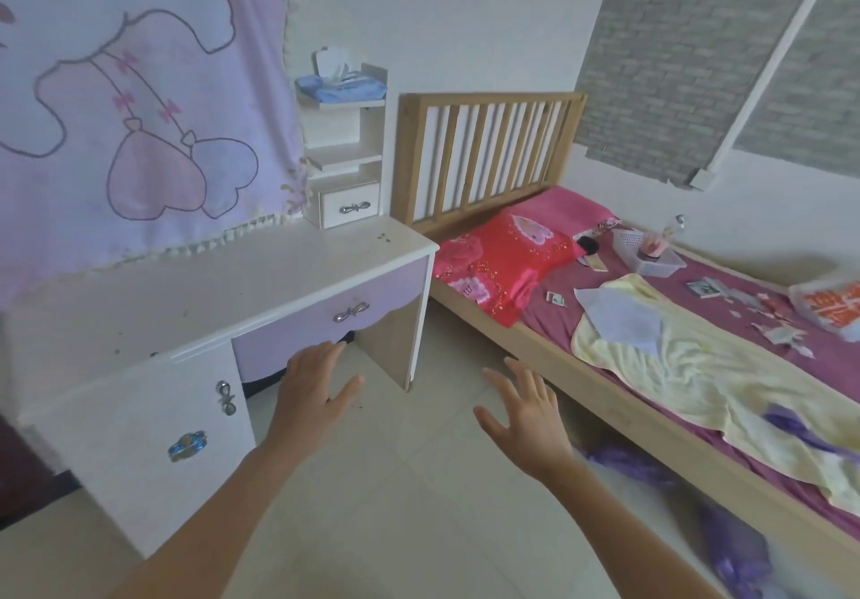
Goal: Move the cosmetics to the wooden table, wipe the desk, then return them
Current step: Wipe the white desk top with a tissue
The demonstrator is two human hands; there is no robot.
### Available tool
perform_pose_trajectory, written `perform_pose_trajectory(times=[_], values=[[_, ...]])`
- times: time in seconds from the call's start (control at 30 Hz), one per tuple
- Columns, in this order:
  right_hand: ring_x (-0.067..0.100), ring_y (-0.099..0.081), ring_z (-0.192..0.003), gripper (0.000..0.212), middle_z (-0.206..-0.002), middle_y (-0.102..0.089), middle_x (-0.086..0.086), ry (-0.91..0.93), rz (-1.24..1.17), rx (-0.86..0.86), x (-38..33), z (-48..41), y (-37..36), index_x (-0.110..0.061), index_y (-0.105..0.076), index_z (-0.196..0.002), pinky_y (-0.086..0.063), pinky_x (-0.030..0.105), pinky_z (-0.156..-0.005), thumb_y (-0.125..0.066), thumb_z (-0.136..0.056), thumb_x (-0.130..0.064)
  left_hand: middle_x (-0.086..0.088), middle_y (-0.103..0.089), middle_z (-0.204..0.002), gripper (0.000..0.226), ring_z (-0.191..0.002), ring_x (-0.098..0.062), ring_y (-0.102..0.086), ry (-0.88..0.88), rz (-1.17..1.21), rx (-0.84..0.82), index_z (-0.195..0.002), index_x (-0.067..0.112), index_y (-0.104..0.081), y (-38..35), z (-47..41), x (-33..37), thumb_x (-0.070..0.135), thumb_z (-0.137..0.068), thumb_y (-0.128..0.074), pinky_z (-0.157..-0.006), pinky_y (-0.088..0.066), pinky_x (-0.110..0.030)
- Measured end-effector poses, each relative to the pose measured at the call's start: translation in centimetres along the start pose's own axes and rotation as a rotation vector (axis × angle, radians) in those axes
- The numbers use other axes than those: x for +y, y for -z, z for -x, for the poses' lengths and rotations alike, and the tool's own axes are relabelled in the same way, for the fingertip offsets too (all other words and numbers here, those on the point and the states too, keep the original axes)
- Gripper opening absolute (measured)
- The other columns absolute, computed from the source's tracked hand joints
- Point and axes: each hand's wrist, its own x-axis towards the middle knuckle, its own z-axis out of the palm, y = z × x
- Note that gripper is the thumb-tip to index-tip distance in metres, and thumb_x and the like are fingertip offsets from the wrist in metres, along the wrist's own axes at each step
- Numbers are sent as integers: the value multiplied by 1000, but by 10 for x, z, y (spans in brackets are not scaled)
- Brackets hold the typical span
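Observation:
The white desk with a lilac drawer stands at the left, its top bare apart from dark specks. A small white shelf unit sits on its far right corner, with a blue pack of wipes on top. A white basket holding cosmetics lies on the bed, next to a black round item. My left hand hovers open in front of the desk drawer. My right hand is open over the floor, between desk and bed. Both hands hold nothing.
A wooden bed fills the right side, with a red pillow, a yellow blanket, papers and a plastic bag. A pink cloth covers the wall behind the desk. Purple fabric lies on the tiled floor by the bed.

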Motion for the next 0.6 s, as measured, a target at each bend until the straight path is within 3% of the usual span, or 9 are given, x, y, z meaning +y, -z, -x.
perform_pose_trajectory(times=[0.07,0.23,0.43,0.6], values=[[20,-21,-138,54,-148,-27,7,17,-3,6,18,-39,-5,-24,-37,-139,-18,35,-110,-48,-90,-46,-7,-51,-127,70,-123,-31,-38,13,-2,24,-128,7,-48,-17,-32,-1,57,-78,-41,-101,-32,-41],[23,-26,-133,56,-143,-31,7,88,-14,7,64,-148,-2,-26,-33,-141,-22,37,-108,-47,-91,-45,-5,-54,-123,74,-120,-26,-38,35,-9,131,-123,8,-51,-51,-125,20,58,-72,-33,-90,-28,-27],[19,-18,-138,57,-149,-22,-1,272,-11,-79,86,-274,-13,-32,-23,-144,-16,37,-113,-41,-92,-47,-8,-50,-132,88,-126,-28,-36,119,-48,243,-129,8,-49,-70,-222,25,65,-67,-23,-102,-28,-33],[16,-15,-140,55,-151,-21,3,392,-72,-84,66,-372,-37,-23,-30,-142,-16,35,-112,-41,-93,-46,-9,-50,-132,69,-126,-29,-35,208,-108,300,-128,9,-50,-74,-283,-6,53,-76,-37,-104,-27,-35]])
